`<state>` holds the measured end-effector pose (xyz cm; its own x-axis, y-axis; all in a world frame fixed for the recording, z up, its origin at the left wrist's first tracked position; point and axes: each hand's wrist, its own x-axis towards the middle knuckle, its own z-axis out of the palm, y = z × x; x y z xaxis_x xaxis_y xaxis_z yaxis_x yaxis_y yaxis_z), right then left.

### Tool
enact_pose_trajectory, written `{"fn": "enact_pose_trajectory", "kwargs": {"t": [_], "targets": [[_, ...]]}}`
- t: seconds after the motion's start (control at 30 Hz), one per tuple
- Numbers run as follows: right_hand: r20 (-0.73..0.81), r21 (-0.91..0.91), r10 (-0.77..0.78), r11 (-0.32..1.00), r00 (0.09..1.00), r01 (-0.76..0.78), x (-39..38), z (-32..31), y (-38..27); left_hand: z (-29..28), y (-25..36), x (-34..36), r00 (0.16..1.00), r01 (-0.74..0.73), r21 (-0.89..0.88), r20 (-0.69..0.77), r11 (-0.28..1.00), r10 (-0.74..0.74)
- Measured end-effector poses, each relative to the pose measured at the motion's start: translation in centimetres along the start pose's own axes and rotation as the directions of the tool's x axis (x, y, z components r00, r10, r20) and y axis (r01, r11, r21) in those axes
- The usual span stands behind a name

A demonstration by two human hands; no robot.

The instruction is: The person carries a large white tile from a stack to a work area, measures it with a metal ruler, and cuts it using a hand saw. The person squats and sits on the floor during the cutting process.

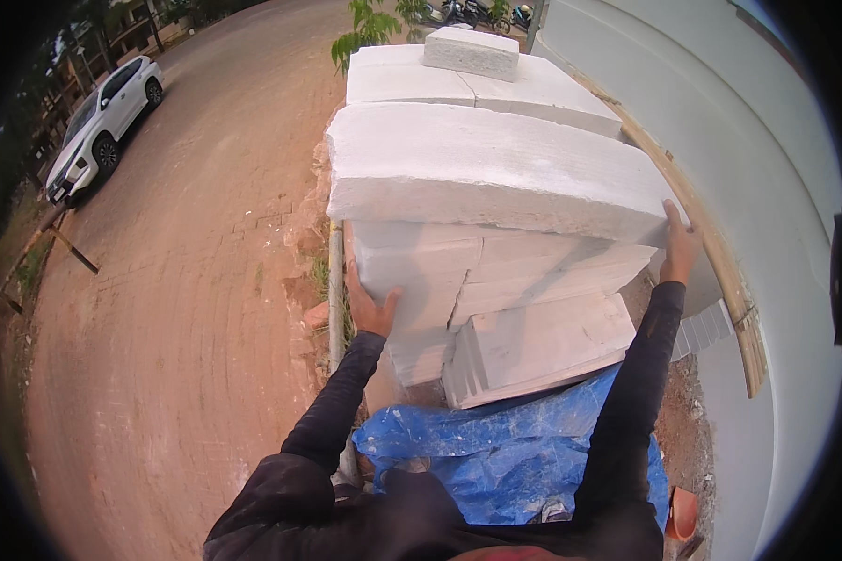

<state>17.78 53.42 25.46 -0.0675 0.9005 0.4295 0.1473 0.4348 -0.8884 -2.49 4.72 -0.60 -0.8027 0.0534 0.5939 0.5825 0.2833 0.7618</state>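
A long, thick white lightweight concrete block lies across the stack in front of me. My right hand grips its right end, fingers pointing upward along it. Lower down, my left hand rests against the left corner of a block beneath the long one. Its fingers stretch up along the side and its thumb spreads over the front face. Nearer to me, thinner white slabs lean together at the stack's foot.
A small block sits on the rear blocks. Blue tarpaulin covers the near ground. A bamboo pole runs beside the pale wall at right; another pole stands at left. A white car is on the paved road.
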Motion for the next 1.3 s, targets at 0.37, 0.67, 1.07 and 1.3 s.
{"fn": "enact_pose_trajectory", "kwargs": {"t": [0.37,0.67,1.07,1.3], "targets": [[0.732,0.099,0.263,0.871,0.629,-0.481,4.1,-3.9,-4.0,-6.8,16.2,23.8,0.734,0.673,-0.534,0.568,0.512,-0.373],[0.713,0.135,0.296,0.832,0.636,-0.538,0.8,-6.1,-4.5,-7.9,16.7,24.1,0.597,0.776,-0.387,0.707,0.498,-0.38],[0.723,0.289,0.322,0.662,0.611,-0.692,-14.2,-11.2,2.0,-9.5,17.6,23.9,0.725,0.451,-0.387,0.685,0.804,-0.077],[0.489,0.686,0.387,0.383,0.781,-0.619,-34.6,-19.6,5.9,-17.6,17.2,17.4,0.618,0.573,-0.394,0.783,0.719,-0.064]]}}
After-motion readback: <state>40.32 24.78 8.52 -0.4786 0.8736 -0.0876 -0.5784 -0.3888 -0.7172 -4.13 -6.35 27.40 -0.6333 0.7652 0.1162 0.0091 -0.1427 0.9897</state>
